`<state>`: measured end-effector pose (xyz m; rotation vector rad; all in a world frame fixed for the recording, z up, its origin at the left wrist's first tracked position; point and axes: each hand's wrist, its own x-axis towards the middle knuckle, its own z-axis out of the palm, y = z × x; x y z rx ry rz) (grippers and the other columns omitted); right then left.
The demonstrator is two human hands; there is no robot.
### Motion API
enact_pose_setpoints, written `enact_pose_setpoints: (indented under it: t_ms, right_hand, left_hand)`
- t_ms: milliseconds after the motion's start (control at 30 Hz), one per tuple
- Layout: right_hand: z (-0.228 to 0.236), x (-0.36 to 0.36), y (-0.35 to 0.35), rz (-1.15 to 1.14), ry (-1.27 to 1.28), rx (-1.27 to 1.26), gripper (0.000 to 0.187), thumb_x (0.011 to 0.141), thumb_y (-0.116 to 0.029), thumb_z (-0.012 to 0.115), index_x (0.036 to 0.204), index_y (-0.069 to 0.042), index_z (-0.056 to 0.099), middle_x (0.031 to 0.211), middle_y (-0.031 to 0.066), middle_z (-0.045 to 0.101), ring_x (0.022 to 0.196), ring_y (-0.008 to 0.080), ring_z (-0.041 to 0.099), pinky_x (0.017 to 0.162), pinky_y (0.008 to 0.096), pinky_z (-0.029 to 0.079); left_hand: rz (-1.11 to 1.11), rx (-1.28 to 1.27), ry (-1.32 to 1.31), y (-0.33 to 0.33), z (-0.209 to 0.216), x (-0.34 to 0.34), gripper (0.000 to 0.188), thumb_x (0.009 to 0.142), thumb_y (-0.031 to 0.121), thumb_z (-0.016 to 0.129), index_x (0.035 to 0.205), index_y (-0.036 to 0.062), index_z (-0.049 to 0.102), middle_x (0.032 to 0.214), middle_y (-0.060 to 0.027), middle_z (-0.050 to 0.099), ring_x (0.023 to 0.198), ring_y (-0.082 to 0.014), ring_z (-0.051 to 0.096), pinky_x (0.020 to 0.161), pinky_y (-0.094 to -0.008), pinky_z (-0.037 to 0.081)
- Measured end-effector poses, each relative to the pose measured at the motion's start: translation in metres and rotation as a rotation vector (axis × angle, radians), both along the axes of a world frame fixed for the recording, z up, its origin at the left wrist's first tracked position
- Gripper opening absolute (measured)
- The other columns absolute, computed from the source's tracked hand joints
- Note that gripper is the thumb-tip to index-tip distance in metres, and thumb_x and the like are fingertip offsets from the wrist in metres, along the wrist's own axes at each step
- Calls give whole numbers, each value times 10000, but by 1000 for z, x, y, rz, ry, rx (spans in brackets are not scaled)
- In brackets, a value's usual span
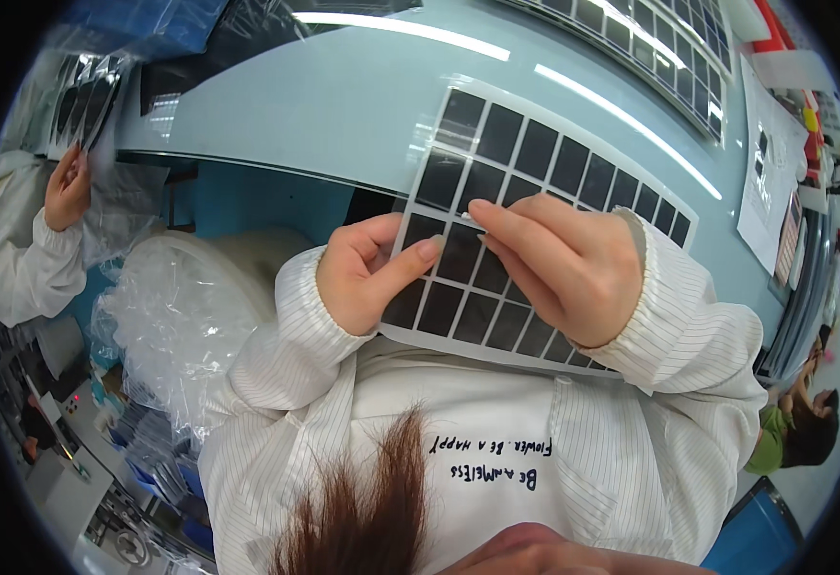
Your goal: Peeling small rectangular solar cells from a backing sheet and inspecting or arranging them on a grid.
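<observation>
Your left hand (367,276) grips sheet (468,311) by left edge, thumb on top, likely steadying it for right hand (563,264). Right fingertips bunched over its face; cannot tell if pinching anything. Sheet between hands, partly over counter (276,134): thin, flat, white, gridded with smooth dark squares (498,134).

glossy table (276,115) | gridded sheets (646,50), far right | white paper (761,206), right | black film (233,53), far left
</observation>
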<state>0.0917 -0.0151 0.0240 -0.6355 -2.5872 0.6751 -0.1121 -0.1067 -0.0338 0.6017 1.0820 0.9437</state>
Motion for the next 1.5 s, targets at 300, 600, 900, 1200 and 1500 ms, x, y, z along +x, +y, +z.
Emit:
enact_pose_setpoints:
  t_ms: [300, 600, 900, 1200, 1500]
  right_hand:
    - [-11, -9, -1, 64, -27, 78, 317, 745, 61, 677, 1059, 55, 631, 781, 105, 605, 570, 205, 617, 430, 291, 462]
    - [0, -28, -8, 76, -107, 104, 435, 672, 38, 660, 1098, 97, 594, 788, 99, 571, 564, 189, 595, 428, 295, 467]
    - [15, -22, -8, 83, -237, 70, 393, 689, 56, 648, 1075, 99, 589, 767, 101, 536, 546, 202, 581, 428, 317, 460]
    - [25, 10, -11, 25, -403, 77, 322, 726, 69, 661, 1044, 55, 610, 766, 101, 546, 515, 210, 552, 431, 320, 410]
    - [31, 61, -22, -115, -479, 90, 168, 770, 57, 673, 932, 27, 641, 673, 78, 513, 444, 193, 489, 412, 318, 374]
  left_hand:
    - [24, -3, -19, 2, 2, 3, 191, 929, 125, 622, 1028, -35, 651, 860, -24, 658, 786, -54, 579, 705, -209, 470]
    - [-28, -2, 83, 1, 6, 1, 184, 935, 134, 619, 996, -36, 654, 827, -14, 660, 747, -36, 574, 659, -195, 465]
    - [77, -36, 88, -2, 14, 3, 184, 935, 141, 618, 985, -31, 660, 826, -17, 666, 729, -32, 563, 637, -195, 458]
    - [41, -2, 128, -2, 13, 3, 180, 932, 136, 622, 962, -38, 656, 807, -21, 662, 727, -41, 563, 644, -198, 455]
    - [89, 23, 150, -3, 8, 2, 167, 924, 121, 630, 943, -45, 650, 780, -10, 654, 692, -34, 549, 620, -192, 438]
